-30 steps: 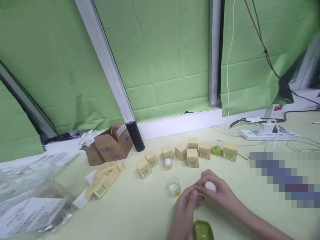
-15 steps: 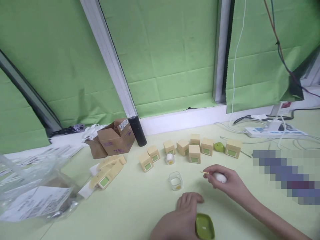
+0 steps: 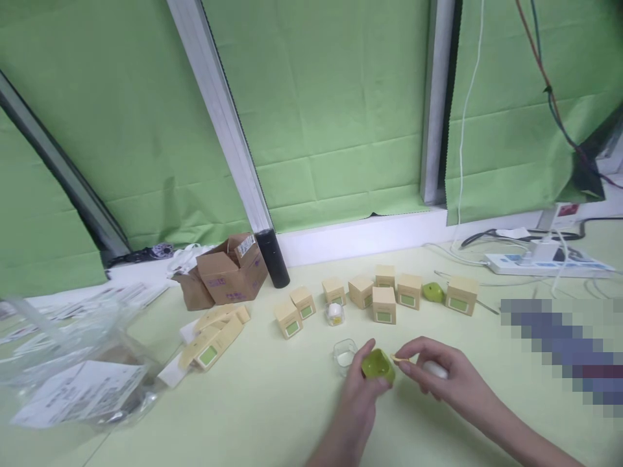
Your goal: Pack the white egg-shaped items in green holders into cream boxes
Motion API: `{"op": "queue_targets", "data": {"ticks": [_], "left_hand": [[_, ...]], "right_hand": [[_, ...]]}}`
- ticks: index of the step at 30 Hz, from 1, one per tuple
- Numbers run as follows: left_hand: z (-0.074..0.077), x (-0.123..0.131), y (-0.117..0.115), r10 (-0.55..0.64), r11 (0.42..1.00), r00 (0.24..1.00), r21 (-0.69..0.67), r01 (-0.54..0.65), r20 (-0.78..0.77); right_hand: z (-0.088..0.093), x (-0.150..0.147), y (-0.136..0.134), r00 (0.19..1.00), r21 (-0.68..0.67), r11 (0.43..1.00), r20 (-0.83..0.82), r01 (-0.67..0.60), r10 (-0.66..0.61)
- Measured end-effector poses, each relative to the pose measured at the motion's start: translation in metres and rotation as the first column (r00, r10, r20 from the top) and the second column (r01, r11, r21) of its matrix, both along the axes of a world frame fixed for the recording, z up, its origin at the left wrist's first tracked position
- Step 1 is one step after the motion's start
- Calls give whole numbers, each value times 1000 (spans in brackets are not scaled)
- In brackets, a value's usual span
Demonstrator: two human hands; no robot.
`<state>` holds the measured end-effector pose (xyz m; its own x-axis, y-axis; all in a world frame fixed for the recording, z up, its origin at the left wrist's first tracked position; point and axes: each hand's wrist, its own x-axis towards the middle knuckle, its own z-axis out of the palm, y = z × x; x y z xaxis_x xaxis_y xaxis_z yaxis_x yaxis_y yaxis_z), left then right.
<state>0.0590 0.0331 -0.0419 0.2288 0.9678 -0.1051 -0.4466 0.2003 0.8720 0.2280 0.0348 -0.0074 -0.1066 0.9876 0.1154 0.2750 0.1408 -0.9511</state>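
Observation:
My left hand [image 3: 357, 395] grips a green lid [image 3: 377, 365] and holds it up beside a small clear jar [image 3: 344, 355] that stands on the pale green table [image 3: 253, 415]. My right hand [image 3: 440, 379] is closed round a small white object [image 3: 435, 370] and pinches a thin pale stick [image 3: 399, 359] whose tip points at the lid. The two hands are close together, just right of the jar.
Several small tan boxes with green labels [image 3: 384, 305] stand in a row behind the hands, with another small jar [image 3: 335, 313] and a green lid [image 3: 433, 292] among them. Flat tan cartons [image 3: 210, 334], a brown cardboard box [image 3: 228, 279], a black cylinder [image 3: 273, 258], a plastic bag [image 3: 68, 376] and a power strip [image 3: 545, 263] lie further out.
My left hand picked up the green lid from the near table edge and brought it up beside the jar. My right hand kept the white object and stick, shifting slightly towards me.

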Motion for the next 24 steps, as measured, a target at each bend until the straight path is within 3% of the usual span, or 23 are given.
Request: {"op": "queue_targets", "data": {"ticks": [2,5,9,13,17,24], "left_hand": [[3,2,-2,22,998,992,-54,-15,127],[9,4,-6,51,996,992,-74,-43,114],[16,3,-11,13,994,999,-111,-8,44],[19,2,-11,-24,995,984,-91,41,175],[17,4,-11,-13,997,979,-76,29,204],[14,6,-12,-9,993,998,-114,17,67]], "right_hand": [[3,2,0,1000,53,998,11,24,-25],[7,6,0,999,261,965,32,-2,-7],[2,9,-3,962,521,827,259,-213,85],[-10,11,-5,830,602,716,554,-353,-56],[-15,13,-2,733,623,673,657,-398,-175],[-18,9,3,757,622,659,642,-422,-121]]}}
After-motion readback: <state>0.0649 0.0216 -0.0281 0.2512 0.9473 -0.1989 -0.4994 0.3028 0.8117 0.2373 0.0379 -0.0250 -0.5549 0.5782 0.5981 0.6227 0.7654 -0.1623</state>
